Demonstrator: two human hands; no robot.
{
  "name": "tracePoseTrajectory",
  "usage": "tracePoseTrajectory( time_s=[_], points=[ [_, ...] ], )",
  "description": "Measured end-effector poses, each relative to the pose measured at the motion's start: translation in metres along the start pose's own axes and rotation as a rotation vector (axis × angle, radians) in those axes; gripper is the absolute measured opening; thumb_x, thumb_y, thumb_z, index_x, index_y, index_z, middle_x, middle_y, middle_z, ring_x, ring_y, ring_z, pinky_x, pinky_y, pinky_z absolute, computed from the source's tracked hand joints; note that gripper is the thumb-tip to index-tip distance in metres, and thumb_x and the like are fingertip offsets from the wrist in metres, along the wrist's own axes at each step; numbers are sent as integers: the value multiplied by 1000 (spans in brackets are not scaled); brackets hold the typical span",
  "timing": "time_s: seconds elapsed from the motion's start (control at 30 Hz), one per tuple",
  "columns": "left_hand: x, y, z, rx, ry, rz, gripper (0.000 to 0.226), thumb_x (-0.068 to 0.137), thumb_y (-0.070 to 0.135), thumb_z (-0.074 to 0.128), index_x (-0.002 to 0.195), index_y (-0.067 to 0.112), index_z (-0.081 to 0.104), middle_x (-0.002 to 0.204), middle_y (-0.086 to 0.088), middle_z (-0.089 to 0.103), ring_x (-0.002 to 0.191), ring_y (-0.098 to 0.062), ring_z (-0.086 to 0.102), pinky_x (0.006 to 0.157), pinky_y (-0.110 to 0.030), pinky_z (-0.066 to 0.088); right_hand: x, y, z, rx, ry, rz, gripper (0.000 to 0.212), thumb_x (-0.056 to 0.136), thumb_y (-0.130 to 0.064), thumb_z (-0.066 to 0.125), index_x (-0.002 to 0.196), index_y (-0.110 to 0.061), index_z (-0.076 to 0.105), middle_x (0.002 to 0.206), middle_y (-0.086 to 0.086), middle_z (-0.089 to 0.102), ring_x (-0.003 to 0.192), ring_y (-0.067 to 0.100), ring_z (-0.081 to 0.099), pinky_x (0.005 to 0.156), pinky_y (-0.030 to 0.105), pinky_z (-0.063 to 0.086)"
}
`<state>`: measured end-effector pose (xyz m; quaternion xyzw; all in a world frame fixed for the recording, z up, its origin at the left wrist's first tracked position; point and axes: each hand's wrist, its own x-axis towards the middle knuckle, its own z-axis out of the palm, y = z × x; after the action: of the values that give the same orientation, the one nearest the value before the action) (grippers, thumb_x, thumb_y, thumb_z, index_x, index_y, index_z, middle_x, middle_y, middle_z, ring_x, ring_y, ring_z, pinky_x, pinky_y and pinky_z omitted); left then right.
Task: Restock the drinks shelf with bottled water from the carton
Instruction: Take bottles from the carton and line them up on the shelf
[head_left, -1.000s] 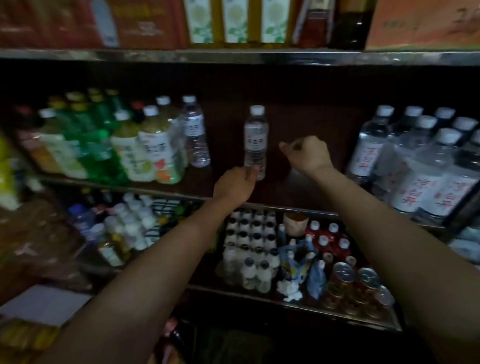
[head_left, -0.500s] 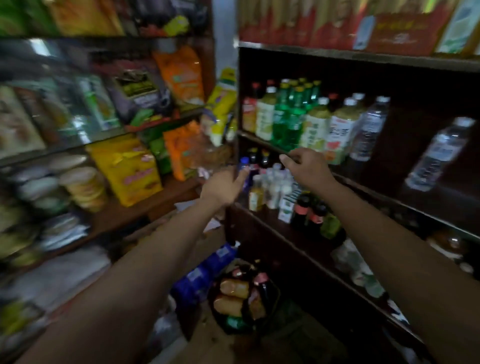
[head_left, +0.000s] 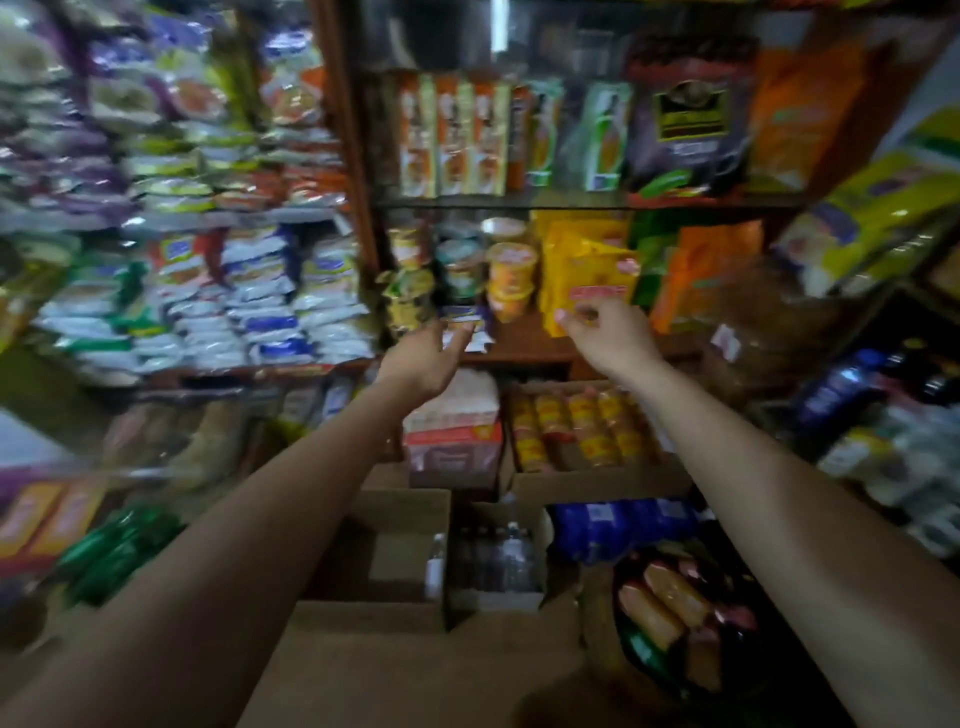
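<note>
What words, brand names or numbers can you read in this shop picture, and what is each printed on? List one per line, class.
None can be read with certainty; motion blur smears all print.
Dark pouch on the upper shelf: yellow-framed label, lettering blurred.
Yellow packet: red band of print, unreadable.
Water bottles in the carton: labels too small and dark.
Blue-and-white packets: logos blurred.
</note>
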<state>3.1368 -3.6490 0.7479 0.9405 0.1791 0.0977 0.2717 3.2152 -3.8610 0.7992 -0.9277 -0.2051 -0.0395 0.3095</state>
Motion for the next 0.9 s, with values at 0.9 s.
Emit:
tracePoseTrajectory(
  time_s=[0.9],
  points=[
    [80, -355, 66, -126, -443, -544, 48, 95, 49, 44, 126, 13, 54, 127, -13, 59, 116, -32, 55, 99, -39, 44, 45, -51, 397, 166, -460, 360, 20, 91, -31, 62, 81, -14, 64, 81, 7, 66, 83, 24, 63, 73, 34, 47]
  ],
)
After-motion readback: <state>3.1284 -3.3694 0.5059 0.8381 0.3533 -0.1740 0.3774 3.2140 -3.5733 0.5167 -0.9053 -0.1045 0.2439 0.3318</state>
